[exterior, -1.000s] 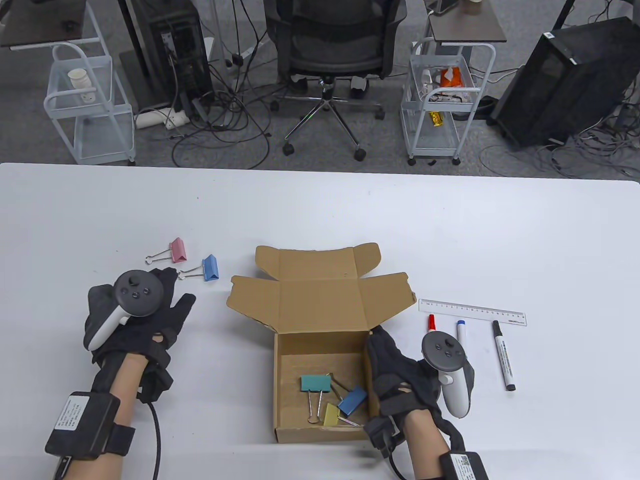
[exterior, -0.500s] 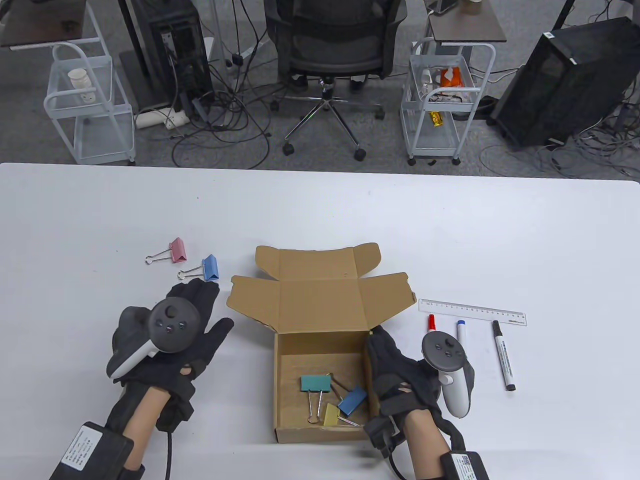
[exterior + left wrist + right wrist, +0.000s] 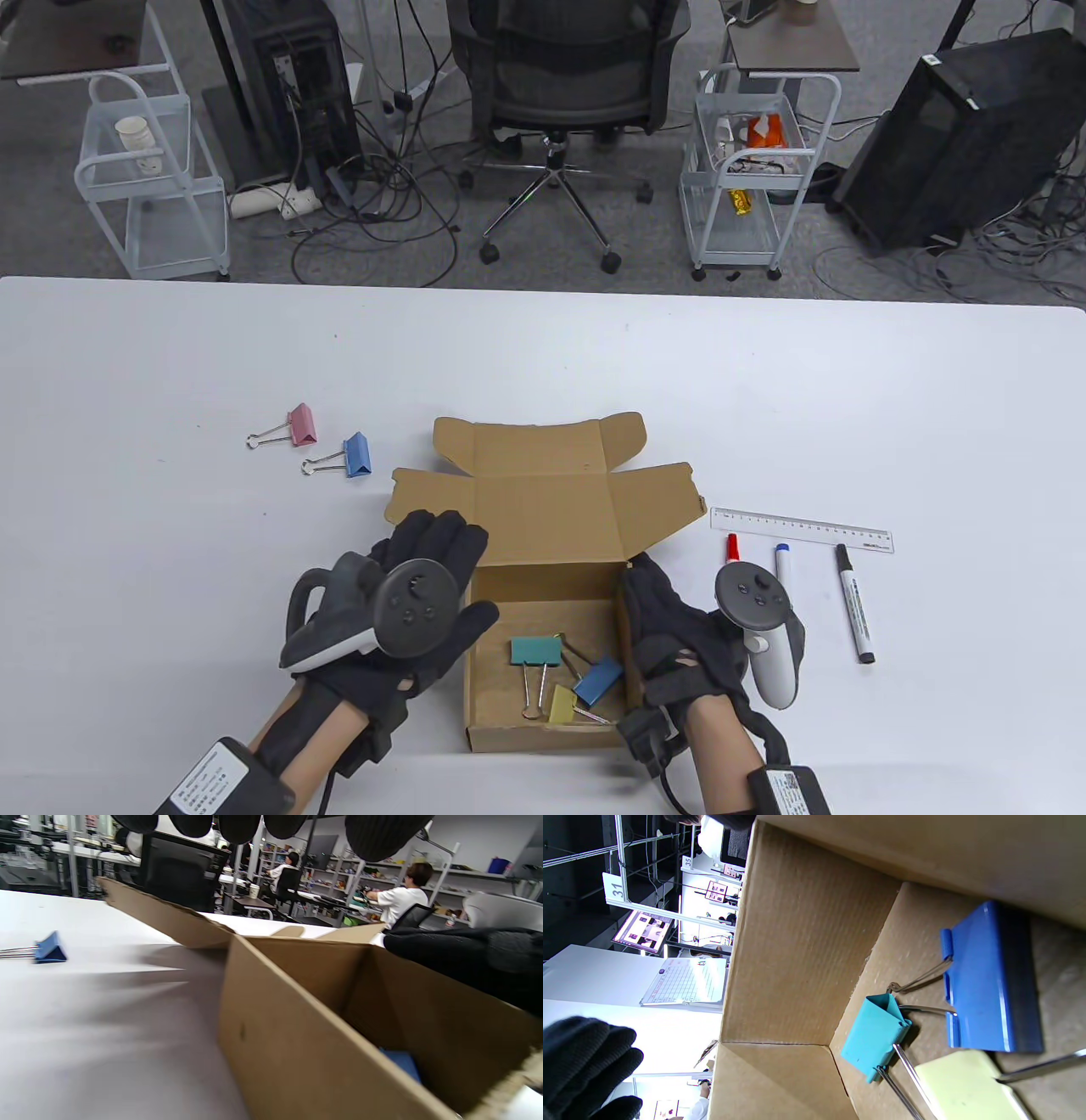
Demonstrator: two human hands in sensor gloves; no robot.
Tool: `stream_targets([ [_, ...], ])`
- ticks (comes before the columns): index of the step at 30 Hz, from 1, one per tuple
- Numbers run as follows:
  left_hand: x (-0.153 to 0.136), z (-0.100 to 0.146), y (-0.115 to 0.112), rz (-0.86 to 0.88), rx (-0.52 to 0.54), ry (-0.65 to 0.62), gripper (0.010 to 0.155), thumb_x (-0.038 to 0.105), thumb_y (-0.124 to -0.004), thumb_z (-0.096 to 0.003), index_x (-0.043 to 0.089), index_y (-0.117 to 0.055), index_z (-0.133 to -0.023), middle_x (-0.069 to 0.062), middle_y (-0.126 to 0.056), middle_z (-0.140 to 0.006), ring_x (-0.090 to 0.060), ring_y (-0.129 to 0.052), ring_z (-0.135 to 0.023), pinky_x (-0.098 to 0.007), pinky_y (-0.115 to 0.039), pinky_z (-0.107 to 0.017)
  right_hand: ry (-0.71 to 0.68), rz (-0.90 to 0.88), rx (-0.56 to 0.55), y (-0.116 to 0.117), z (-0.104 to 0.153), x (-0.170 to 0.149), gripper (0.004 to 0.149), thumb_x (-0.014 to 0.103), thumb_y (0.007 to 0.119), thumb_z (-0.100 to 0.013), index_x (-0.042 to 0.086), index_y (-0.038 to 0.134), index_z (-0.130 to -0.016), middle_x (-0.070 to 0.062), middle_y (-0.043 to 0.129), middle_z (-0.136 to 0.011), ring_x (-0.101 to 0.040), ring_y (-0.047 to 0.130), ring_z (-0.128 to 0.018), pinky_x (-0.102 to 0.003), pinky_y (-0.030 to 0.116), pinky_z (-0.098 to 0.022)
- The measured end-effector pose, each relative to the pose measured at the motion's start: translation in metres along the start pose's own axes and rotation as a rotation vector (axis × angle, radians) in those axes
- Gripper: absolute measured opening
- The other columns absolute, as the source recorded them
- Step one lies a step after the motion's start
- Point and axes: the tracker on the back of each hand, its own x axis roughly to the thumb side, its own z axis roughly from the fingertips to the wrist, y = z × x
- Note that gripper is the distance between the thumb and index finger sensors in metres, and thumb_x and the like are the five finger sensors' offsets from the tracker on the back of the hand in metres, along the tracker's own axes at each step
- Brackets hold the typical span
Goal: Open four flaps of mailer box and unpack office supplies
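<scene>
The brown mailer box (image 3: 543, 737) stands near the table's front edge with its flaps (image 3: 543, 509) folded out behind it. Inside lie a teal binder clip (image 3: 536, 651), a blue one (image 3: 598, 679) and a yellow one (image 3: 562, 703); they also show in the right wrist view as the teal clip (image 3: 874, 1035), the blue clip (image 3: 988, 976) and the yellow clip (image 3: 963, 1086). My left hand (image 3: 441, 552) hovers with spread, straight fingers over the box's left wall and holds nothing. My right hand (image 3: 653, 607) holds the box's right wall, seen as a black glove (image 3: 466, 950) along the rim.
A pink clip (image 3: 301, 424) and a blue clip (image 3: 356, 456) lie on the table left of the box. To the right lie a clear ruler (image 3: 802, 530), a red marker (image 3: 731, 548), a blue marker (image 3: 783, 564) and a black marker (image 3: 854, 603). A chair and carts stand beyond the far edge.
My left hand has travelled right and toward the front, from beside the two loose clips to the box's left wall. The right hand and the box have stayed put.
</scene>
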Motion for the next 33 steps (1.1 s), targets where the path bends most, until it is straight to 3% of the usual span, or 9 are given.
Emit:
stream_targets([
  [9,0.044,-0.017,-0.003,-0.043,-0.067,-0.061,0.073,0.053,-0.066,-0.058,0.014,-0.043,-0.116,-0.017,-0.044,-0.124,-0.048,-0.047,-0.115,-0.061,-0.054,-0.077,0.0,0.001,0.0,0.0,0.0,0.0,0.064,0.041,0.043,-0.066,0.007,0.032,-0.118,-0.037,0.035,-0.122,-0.068,0.041,-0.104,-0.076,0.043,-0.073],
  [17,0.072,-0.04,-0.02,-0.079,-0.151,-0.069,0.073,0.053,-0.066,-0.0581,0.013,-0.044,-0.115,-0.017,-0.049,-0.123,-0.052,-0.056,-0.112,-0.061,-0.059,-0.076,-0.001,-0.002,0.002,0.0,0.0,0.0,0.064,0.041,0.043,-0.066,0.007,0.031,-0.118,-0.037,0.034,-0.122,-0.068,0.041,-0.104,-0.076,0.043,-0.073],
  [33,0.078,-0.088,-0.055,-0.117,-0.389,0.122,0.069,0.051,-0.069,-0.0586,0.009,-0.057,-0.112,-0.022,-0.063,-0.117,-0.055,-0.08,-0.1,-0.06,-0.076,-0.067,-0.001,-0.002,0.002,0.0,0.0,0.0,0.064,0.041,0.043,-0.066,0.007,0.032,-0.119,-0.037,0.034,-0.122,-0.068,0.041,-0.104,-0.077,0.043,-0.073],
])
